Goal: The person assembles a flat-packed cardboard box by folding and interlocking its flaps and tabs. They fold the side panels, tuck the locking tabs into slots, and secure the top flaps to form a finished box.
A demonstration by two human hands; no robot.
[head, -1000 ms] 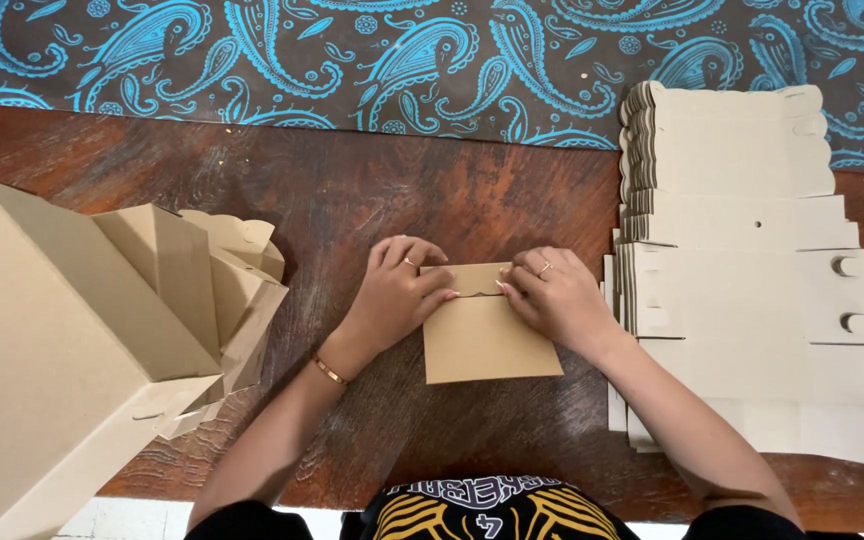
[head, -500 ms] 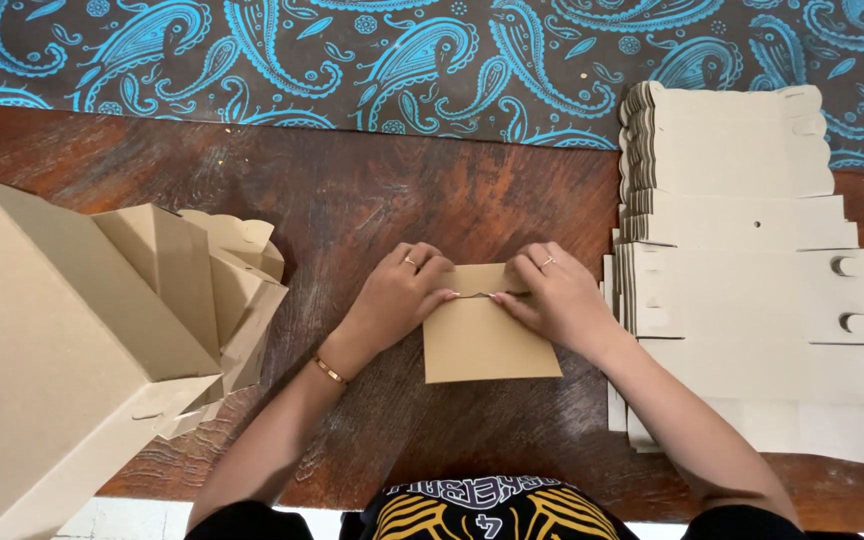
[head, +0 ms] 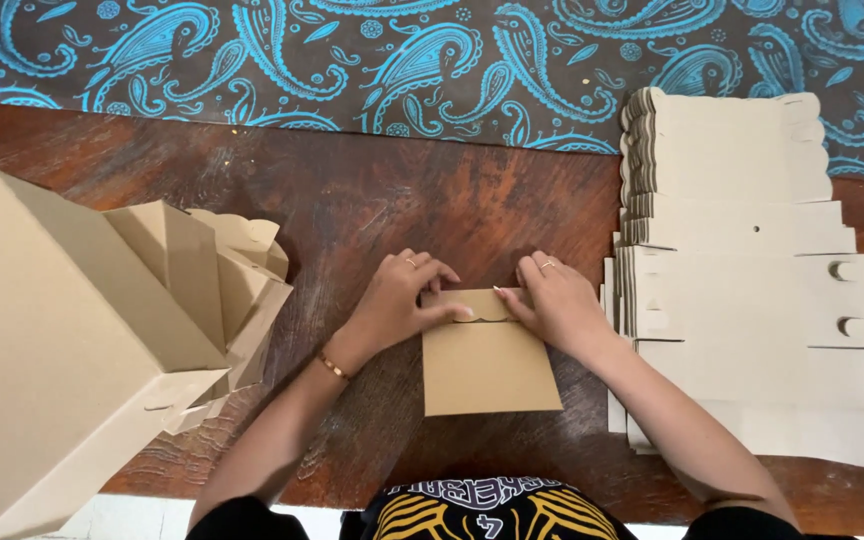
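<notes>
Pressing the far edge of a small folded cardboard box [head: 489,358].

My left hand [head: 399,300] and right hand [head: 552,300] pinch its flap, probably to seat it, fingers narrow; flat blanks [head: 752,290] stacked right on the desk [head: 372,200].

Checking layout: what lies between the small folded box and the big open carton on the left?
Head view: the left hand and forearm cross bare wooden table there.

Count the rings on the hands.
2 show: one ring on the left hand, one ring on the right hand. Both hands press the small cardboard box; curled fingers may hide more.
</notes>
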